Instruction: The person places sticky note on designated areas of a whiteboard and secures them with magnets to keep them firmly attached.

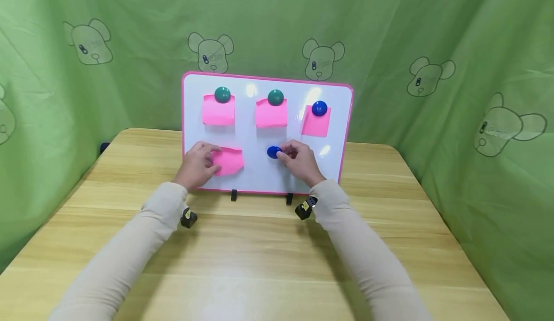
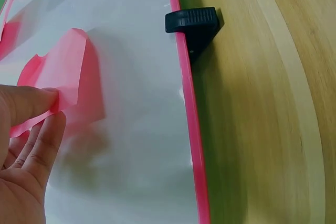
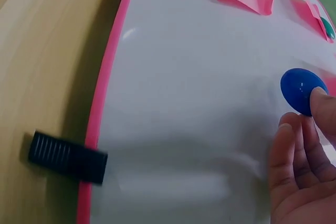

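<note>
A pink-framed whiteboard (image 1: 255, 179) stands upright on the table. At its lower left my left hand (image 1: 197, 165) pinches a pink sticky note (image 1: 229, 161) by its left side, thumb in front and fingers behind; in the left wrist view the note (image 2: 65, 66) bends away from the board and casts a shadow on it. My right hand (image 1: 300, 160) holds a round blue magnet (image 1: 274, 152) between thumb and fingertips, right of the note and close over the board. The right wrist view shows the magnet's (image 3: 300, 88) domed face.
Across the board's upper half, two green magnets (image 1: 222, 94) and one blue magnet (image 1: 319, 108) each sit on a pink note (image 1: 271, 114). Black feet (image 1: 234, 195) support the board's lower edge on the wooden table (image 1: 242, 263). A green curtain (image 1: 268, 18) hangs behind.
</note>
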{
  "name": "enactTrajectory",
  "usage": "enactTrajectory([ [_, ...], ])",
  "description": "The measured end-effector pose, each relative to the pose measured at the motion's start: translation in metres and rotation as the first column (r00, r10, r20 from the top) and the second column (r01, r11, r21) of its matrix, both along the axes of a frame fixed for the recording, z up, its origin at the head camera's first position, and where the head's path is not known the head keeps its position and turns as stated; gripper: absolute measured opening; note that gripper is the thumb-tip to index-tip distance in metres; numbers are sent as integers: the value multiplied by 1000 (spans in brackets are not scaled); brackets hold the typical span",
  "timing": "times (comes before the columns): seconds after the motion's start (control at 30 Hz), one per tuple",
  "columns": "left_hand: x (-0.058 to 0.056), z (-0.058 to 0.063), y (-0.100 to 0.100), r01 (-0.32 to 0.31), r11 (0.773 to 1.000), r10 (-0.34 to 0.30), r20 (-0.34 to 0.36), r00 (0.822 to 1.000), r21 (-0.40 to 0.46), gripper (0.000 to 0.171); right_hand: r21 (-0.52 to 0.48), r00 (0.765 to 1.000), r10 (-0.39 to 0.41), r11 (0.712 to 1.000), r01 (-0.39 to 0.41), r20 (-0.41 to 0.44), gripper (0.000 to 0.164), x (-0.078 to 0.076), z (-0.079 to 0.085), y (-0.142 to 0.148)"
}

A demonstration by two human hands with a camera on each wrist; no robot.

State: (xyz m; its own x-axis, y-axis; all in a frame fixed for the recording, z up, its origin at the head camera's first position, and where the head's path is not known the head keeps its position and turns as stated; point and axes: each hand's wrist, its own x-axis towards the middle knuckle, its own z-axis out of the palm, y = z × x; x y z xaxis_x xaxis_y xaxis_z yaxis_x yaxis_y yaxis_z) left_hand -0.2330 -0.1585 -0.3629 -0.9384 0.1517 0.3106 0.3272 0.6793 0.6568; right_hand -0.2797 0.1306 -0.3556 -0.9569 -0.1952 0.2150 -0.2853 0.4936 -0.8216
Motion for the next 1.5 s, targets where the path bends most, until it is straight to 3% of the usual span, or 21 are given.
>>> enactTrajectory([
  [0.5,-1,0,-5,-36,999,36,-44,998,-10,47,27,997,73,997,-72,-23,11,-4,3,-35],
  [1.03,-2,3,-10,-71,996,71,1,997,-50,48,51,983,181,982,-179,-26,9,3,16,-89],
  [1.5,-2,3,-11,-82,995,80,-35,996,-65,50,130,988,129,985,-117,-89,11,2,15,-116],
])
